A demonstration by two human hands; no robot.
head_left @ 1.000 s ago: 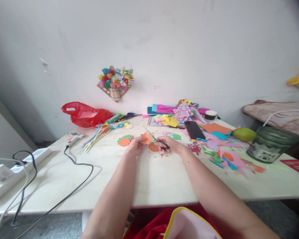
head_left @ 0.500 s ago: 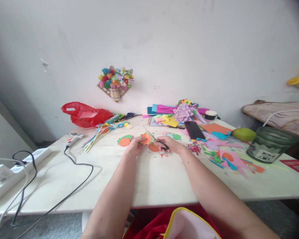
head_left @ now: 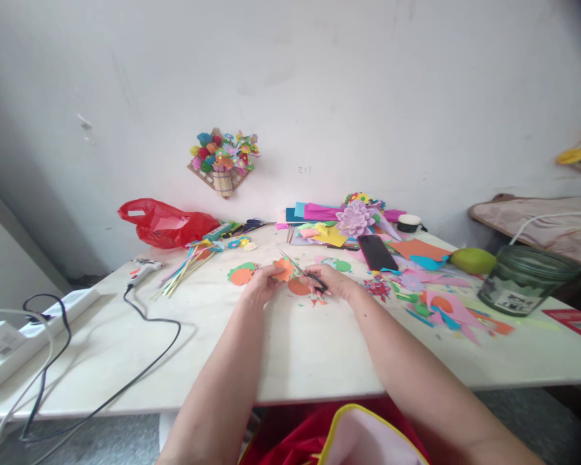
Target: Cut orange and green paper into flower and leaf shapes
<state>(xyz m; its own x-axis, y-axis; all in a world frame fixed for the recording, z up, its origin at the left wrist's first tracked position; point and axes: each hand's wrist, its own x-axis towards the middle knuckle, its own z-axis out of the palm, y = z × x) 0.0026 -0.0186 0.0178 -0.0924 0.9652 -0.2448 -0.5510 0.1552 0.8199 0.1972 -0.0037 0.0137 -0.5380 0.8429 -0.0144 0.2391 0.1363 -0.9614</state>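
Observation:
My left hand (head_left: 260, 283) pinches an orange paper flower shape (head_left: 284, 269) above the white table (head_left: 300, 349). My right hand (head_left: 333, 281) is closed round the black handles of small scissors (head_left: 304, 271), whose blades point up and left against the orange flower's edge. An orange paper disc (head_left: 298, 287) lies on the table just below the scissors. A finished orange-and-green paper flower (head_left: 241, 274) lies to the left of my left hand. Small paper scraps are scattered under my right hand.
A glue gun (head_left: 144, 267) with a black cord lies at the left, beside a power strip (head_left: 39, 326). Coloured sticks (head_left: 186, 261), a red bag (head_left: 167, 222), paper sheets (head_left: 319, 223), a phone (head_left: 376, 252), a green jar (head_left: 523, 280) and paper offcuts (head_left: 445, 307) crowd the back and right.

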